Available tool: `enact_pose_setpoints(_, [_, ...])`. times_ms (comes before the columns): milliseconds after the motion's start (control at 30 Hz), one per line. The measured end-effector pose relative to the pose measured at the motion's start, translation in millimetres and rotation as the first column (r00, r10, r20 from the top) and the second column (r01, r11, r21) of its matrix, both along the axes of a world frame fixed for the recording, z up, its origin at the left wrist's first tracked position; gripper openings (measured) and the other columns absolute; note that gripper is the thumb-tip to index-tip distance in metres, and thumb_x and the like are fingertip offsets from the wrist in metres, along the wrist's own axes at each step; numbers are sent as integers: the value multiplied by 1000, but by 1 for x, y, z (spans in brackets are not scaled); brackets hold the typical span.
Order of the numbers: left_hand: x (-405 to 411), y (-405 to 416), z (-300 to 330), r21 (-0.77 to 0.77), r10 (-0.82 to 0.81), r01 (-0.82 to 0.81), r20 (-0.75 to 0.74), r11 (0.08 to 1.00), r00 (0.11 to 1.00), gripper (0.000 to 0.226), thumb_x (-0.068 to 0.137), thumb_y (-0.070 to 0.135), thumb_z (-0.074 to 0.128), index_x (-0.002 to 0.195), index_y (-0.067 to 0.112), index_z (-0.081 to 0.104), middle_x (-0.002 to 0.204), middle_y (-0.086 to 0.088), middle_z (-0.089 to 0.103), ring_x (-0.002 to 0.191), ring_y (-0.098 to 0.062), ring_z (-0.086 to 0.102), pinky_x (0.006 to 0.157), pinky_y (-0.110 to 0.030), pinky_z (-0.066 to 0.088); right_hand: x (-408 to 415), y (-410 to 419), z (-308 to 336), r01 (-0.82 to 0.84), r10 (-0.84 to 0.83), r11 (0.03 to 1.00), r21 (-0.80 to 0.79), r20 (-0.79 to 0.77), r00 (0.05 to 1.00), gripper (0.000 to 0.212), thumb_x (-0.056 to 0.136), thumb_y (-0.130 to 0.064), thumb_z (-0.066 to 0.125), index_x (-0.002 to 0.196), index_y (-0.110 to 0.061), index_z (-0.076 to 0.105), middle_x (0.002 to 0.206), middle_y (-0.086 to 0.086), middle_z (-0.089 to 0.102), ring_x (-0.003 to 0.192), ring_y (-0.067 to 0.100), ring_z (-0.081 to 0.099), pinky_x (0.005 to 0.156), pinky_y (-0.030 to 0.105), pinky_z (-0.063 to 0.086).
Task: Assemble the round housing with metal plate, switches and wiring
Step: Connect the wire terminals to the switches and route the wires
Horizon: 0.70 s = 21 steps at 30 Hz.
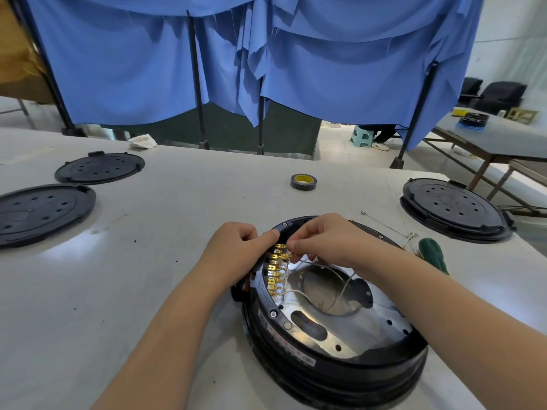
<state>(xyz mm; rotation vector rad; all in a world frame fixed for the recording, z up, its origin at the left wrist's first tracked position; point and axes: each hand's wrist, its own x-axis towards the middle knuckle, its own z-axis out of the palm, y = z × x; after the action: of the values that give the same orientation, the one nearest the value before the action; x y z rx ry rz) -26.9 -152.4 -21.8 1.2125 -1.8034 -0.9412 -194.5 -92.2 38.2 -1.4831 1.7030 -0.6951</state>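
A round black housing [334, 365] lies on the white table in front of me, with a shiny metal plate [381, 324] inside it. A row of brass terminals [275, 273] runs along its left inner wall, and thin white wires [322, 266] lead from them across the plate. My left hand [236, 247] grips the housing's left rim, its index finger lying along the rim's top. My right hand [322, 241] pinches a brass wire connector [284, 256] at the upper terminals.
Two black perforated lids [44, 211] [99, 168] lie at the far left. Another black housing with a lid [453, 210] sits at the right. A roll of dark tape [303, 182] lies beyond the housing. A green-handled screwdriver [433, 254] and loose wires [384, 224] lie to the right.
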Motion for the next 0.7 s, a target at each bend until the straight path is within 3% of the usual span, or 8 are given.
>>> enact_pose_setpoints(400, [-1,-1,-1,-11,-17,17,-1,1000,1000,58,82,45,69,38,24,39,34,12,35,32,-3,35,36,-11,25,2,2,-1,20,-19,999,-25,57,998,10,85,-15,69,75,-17,72,62,-7,72,46,-10,54,44,7,40])
enact_pose_setpoints(600, [-1,0,0,-3,-19,19,-23,1000,1000,60,82,44,70,38,23,36,35,12,34,31,-4,36,35,-11,26,5,1,-3,-75,48,984,-164,-167,985,15,88,-20,65,74,-26,68,61,-10,70,59,-2,64,61,13,52])
enact_pose_setpoints(700, [-1,0,0,3,-18,19,-39,1000,999,59,81,44,71,40,23,33,35,11,34,31,-5,36,36,-11,27,6,2,-3,-109,61,973,-203,-226,972,16,88,-21,64,74,-28,66,62,-11,69,61,-2,65,61,15,51])
